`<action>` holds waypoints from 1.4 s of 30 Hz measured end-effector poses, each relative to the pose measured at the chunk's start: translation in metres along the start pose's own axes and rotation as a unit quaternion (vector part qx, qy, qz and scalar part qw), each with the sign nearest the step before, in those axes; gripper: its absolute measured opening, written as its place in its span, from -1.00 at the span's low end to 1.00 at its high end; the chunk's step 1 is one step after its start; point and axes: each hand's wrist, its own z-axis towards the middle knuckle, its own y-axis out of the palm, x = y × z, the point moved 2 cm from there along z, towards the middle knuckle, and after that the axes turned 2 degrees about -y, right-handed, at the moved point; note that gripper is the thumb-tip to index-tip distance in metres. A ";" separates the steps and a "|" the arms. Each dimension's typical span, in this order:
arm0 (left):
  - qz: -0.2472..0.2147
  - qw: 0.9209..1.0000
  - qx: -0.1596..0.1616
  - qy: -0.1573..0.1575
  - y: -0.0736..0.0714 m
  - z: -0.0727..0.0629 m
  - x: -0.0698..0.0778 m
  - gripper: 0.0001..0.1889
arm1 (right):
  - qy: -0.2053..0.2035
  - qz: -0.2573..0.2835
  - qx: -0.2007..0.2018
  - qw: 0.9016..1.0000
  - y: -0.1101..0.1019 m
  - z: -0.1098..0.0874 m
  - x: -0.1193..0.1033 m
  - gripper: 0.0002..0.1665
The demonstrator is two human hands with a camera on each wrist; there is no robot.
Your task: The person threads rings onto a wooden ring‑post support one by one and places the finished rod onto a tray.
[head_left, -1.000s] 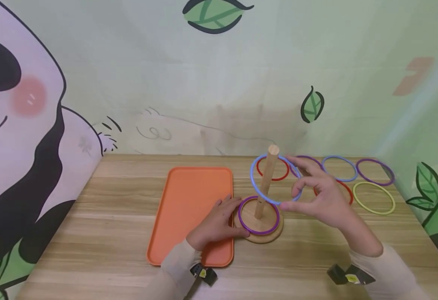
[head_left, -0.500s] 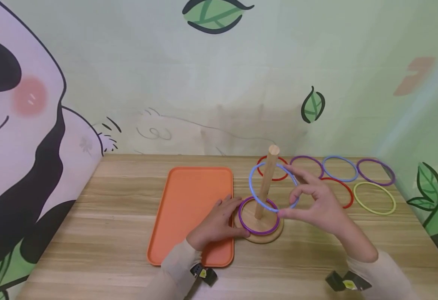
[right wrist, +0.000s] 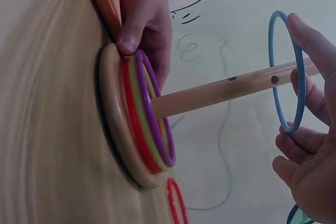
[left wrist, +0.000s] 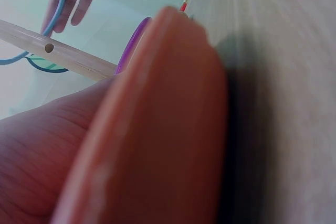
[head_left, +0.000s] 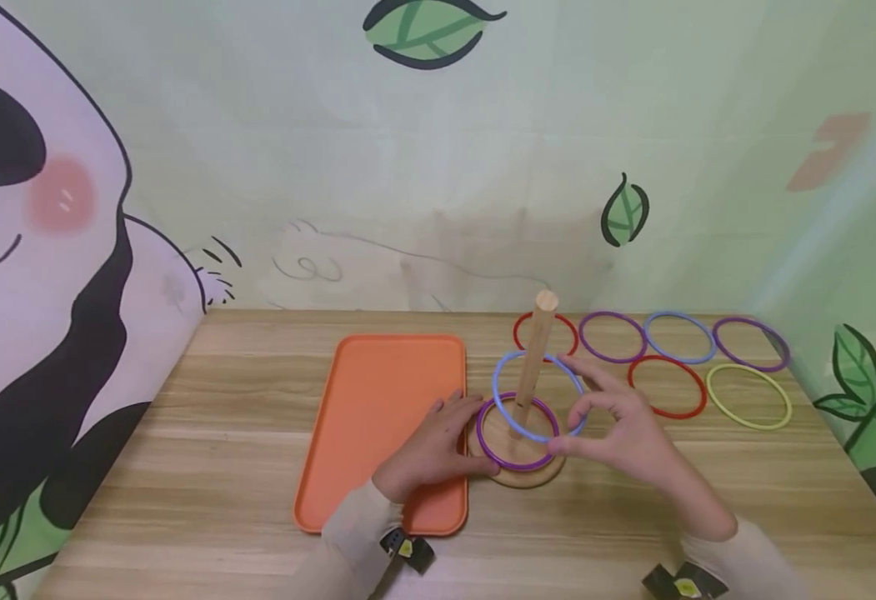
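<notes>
My right hand [head_left: 618,425] holds a light blue ring [right wrist: 301,87] between thumb and fingers. The ring circles the wooden peg [head_left: 533,358] partway down, tilted in the head view. The stand's round base [right wrist: 113,108] carries a stack in the right wrist view: a red ring [right wrist: 132,116] lowest, then a yellow-green ring [right wrist: 140,106], with a purple ring [right wrist: 149,98] on top. On the base's left side, my left hand [head_left: 430,450] grips the edge, its thumb beside the stacked rings. My left forearm lies across the orange tray.
The orange tray [head_left: 377,400] lies left of the stand. Behind and right of the peg, several rings lie flat on the wooden table [head_left: 205,467], among them a purple ring [head_left: 582,342] and a yellow-green ring [head_left: 790,408]. A printed wall backdrop [head_left: 295,150] rises at the table's back edge.
My right hand has lowered the blue ring down along the peg, from near its top toward the base, shifting slightly left. The left hand has stayed in place.
</notes>
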 end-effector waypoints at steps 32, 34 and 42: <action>0.006 1.000 0.006 0.025 0.002 0.002 -0.002 -0.04 | 0.061 -0.002 -0.050 0.997 0.031 -0.011 0.035 -0.62; 0.005 1.000 0.004 0.027 0.002 0.002 -0.002 -0.04 | 0.063 -0.002 -0.053 0.997 0.033 -0.012 0.037 -0.62; 0.002 1.000 0.006 0.023 0.000 0.002 -0.001 -0.05 | 0.060 -0.004 -0.064 0.996 0.036 -0.012 0.041 -0.62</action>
